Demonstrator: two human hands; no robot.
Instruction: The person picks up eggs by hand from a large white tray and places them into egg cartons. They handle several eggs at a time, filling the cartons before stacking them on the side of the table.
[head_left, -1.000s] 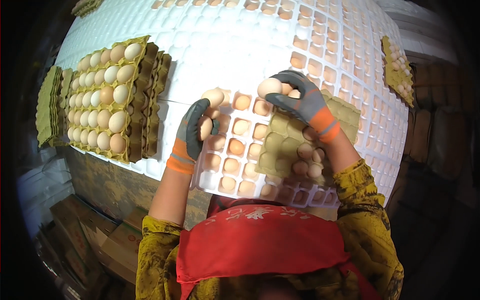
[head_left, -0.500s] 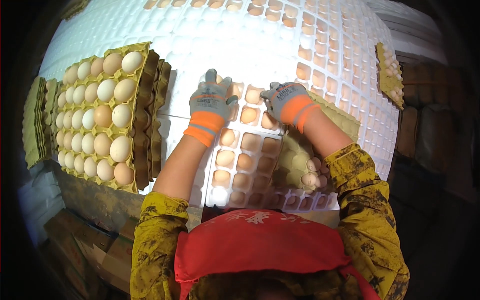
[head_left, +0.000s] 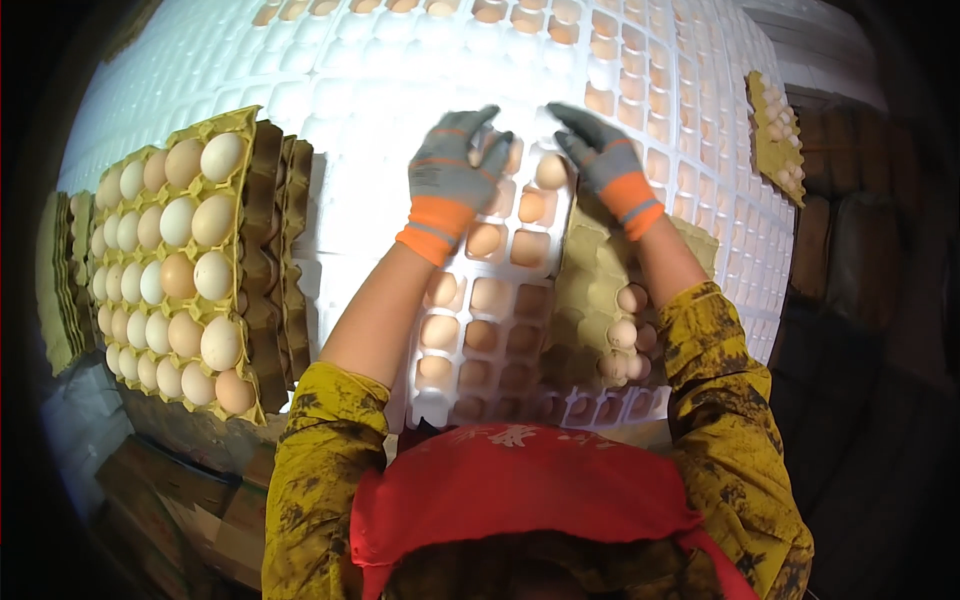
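Note:
My left hand (head_left: 455,165), in a grey and orange glove, is over the far left part of a white egg tray (head_left: 432,406). Its thumb and fingers are spread, close to a brown egg (head_left: 511,156). To the right, my right hand (head_left: 605,155), gloved alike, has its fingers reaching leftward and parted, beside a pale egg (head_left: 550,171) that sits high at the tray's edge. Brown and cream eggs fill many of the tray's cells. Partly beneath my right forearm lies a yellow pulp tray (head_left: 580,290) with several eggs (head_left: 621,333) at its near right end.
At left stands a stack of yellow pulp trays (head_left: 246,190), its top one full of eggs. Beyond my hands spread many white trays (head_left: 370,90), some cells with eggs. Another pulp tray with eggs (head_left: 778,120) stands far right. Cardboard boxes (head_left: 190,490) are low at left.
My left hand has moved right over the tray, and its fingers have turned rightward. My right hand has risen farther away, its fingers uncurled. A pale egg now shows at the tray's right edge.

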